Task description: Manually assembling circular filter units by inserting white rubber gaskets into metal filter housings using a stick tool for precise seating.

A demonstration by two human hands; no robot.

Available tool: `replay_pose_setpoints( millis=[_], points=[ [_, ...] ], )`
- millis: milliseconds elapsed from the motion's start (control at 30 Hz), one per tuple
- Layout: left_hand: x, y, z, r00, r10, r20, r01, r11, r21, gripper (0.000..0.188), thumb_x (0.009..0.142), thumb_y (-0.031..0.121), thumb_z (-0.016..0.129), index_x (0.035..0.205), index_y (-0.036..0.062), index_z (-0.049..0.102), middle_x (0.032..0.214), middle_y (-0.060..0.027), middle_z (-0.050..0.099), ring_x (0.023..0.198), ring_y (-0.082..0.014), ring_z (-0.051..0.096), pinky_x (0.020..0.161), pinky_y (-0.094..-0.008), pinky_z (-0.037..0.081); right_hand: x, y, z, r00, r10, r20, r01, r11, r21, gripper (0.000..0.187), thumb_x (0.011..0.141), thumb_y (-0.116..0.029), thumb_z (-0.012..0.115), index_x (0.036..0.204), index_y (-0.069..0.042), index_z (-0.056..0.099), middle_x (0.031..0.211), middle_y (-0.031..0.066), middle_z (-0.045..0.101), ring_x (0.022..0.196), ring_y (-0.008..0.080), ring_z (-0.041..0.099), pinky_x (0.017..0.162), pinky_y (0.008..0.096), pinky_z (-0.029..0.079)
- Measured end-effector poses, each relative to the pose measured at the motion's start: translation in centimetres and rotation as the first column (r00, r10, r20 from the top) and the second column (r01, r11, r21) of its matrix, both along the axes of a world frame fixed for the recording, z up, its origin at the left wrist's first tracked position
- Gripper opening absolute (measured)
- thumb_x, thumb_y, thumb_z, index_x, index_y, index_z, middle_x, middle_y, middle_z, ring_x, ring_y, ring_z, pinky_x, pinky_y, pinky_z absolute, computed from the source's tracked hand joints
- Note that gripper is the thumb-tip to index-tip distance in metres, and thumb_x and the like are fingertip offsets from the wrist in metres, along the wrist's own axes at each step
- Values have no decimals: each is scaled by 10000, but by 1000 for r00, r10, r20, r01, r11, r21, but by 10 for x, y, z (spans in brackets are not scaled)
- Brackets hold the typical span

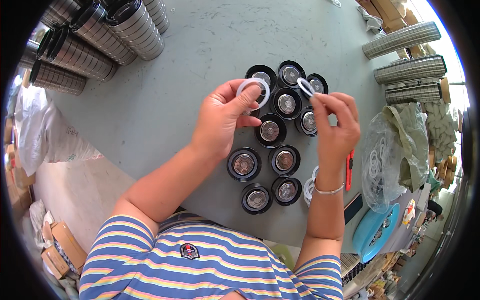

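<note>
Several round black caps with metal mesh centres (270, 131) lie in a cluster on the grey table (165, 100). My left hand (220, 120) holds a large white rubber ring (253, 92) up between thumb and fingers, above the far caps. My right hand (336, 127) pinches a smaller white ring (305, 87) at its fingertips, over the caps at the cluster's far right. More white rings (309, 187) lie on the table beside my right wrist, partly hidden by it.
Stacks of ribbed metal cylinders lie at the far left (90, 35) and far right (407, 70). A clear bag of white rings (381, 165), a red utility knife (349, 170) and a blue dish (372, 231) sit at the right. Cardboard boxes (62, 247) stand on the floor.
</note>
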State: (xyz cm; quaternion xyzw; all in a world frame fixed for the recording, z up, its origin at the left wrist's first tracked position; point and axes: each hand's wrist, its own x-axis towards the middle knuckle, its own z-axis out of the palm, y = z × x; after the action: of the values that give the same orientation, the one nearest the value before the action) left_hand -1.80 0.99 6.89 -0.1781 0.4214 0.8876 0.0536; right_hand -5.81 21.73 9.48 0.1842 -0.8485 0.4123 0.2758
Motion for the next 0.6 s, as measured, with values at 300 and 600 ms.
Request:
replay_pose_setpoints(
  millis=[300,600],
  points=[
    [-1,-7,0,997,-62,-44,62,998,-2,263,1034,268,674,1125,38,763,964,-24,698,896,-103,648,698,-271,596,8,5,-22,968,208,139,-240,929,281,100,859,-65,790,957,-59,775,896,59,707,848,202,665,756,331,518],
    [4,-6,5,972,-212,-100,210,977,-38,213,980,226,753,1110,63,797,931,-3,721,866,-90,649,718,-253,559,6,-19,11,639,505,581,-91,799,-594,106,901,55,750,1005,36,744,904,56,736,765,86,675,658,210,529]
  ],
)
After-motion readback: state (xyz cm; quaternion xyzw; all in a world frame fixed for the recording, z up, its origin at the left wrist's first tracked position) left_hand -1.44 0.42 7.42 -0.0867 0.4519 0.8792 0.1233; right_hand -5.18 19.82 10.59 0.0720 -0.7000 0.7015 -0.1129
